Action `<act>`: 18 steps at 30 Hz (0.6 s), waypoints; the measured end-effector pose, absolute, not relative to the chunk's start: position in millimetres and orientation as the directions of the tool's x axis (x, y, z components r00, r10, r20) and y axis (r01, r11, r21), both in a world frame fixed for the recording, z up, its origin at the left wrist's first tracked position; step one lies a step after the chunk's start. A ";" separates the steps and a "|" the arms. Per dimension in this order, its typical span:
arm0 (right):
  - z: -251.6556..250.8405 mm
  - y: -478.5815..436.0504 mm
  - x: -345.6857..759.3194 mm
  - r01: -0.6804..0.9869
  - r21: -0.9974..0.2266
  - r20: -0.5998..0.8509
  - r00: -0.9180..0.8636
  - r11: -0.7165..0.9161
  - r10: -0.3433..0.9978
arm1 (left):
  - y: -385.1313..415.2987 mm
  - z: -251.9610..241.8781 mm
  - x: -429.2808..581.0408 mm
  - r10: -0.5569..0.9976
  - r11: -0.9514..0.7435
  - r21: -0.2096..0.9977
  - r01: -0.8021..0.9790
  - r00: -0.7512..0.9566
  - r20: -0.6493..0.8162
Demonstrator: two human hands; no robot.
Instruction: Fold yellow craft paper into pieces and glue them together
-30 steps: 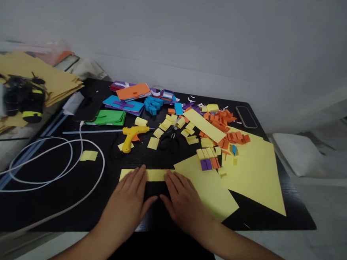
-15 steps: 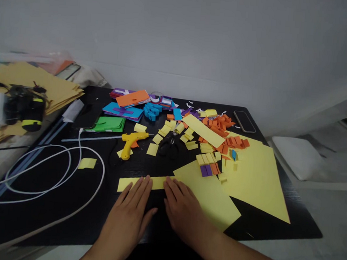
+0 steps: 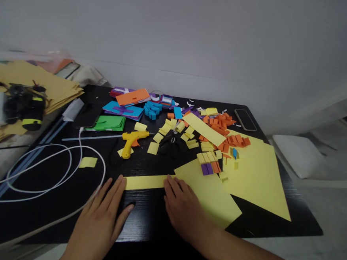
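Note:
A long yellow paper strip [image 3: 146, 181] lies flat on the black table [image 3: 54, 177] in front of me. My left hand [image 3: 102, 216] rests flat with fingers spread, its fingertips at the strip's left end. My right hand [image 3: 185, 210] lies flat and open, fingertips on the strip's right end where it meets a large yellow sheet [image 3: 210, 194]. Neither hand holds anything.
A yellow glue gun [image 3: 131, 138] and black scissors [image 3: 170, 142] lie beyond the strip among several small yellow, orange and purple paper pieces [image 3: 210, 156]. A white cable [image 3: 70, 166] loops at left. Stacked coloured sheets [image 3: 124, 108] and a phone [image 3: 245, 120] sit further back.
My left hand has slid left along the strip, from beside my right hand to the strip's left end. My right hand has stayed in place.

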State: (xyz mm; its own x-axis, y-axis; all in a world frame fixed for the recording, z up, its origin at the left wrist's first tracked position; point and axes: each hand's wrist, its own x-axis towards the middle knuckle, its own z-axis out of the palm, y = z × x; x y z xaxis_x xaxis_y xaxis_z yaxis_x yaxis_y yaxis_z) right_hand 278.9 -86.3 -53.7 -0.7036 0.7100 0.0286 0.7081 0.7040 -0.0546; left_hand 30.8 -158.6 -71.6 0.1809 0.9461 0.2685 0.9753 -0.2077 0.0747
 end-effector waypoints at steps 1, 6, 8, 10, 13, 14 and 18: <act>-51.5 -85.9 274.7 0.714 -0.034 0.022 -0.699 0.699 0.715 | -159.1 -72.1 30.3 0.948 -0.205 0.080 0.976 0.177 0.265; -40.5 -83.7 245.5 0.766 0.042 -0.013 -0.642 0.642 0.767 | -159.2 -73.1 34.1 0.948 -0.192 0.089 0.977 0.162 0.275; -39.5 -83.7 238.9 0.775 0.023 -0.022 -0.632 0.632 0.775 | -159.1 -72.5 35.2 0.948 -0.194 0.082 0.978 0.165 0.274; -40.8 -84.4 239.7 0.773 0.011 -0.009 -0.634 0.634 0.773 | -159.2 -72.0 35.7 0.947 -0.195 0.077 0.978 0.167 0.274; -45.9 -85.1 254.3 0.777 0.023 0.035 -0.629 0.629 0.777 | -159.6 -71.8 36.5 0.950 -0.182 0.082 0.980 0.154 0.273; -47.9 -84.9 261.7 0.780 0.026 0.049 -0.626 0.626 0.778 | -159.7 -71.9 37.0 0.951 -0.177 0.085 0.981 0.148 0.273; -54.8 -81.6 291.4 0.798 0.065 0.086 -0.603 0.600 0.793 | -159.0 -72.3 38.6 0.945 -0.178 0.091 0.980 0.145 0.294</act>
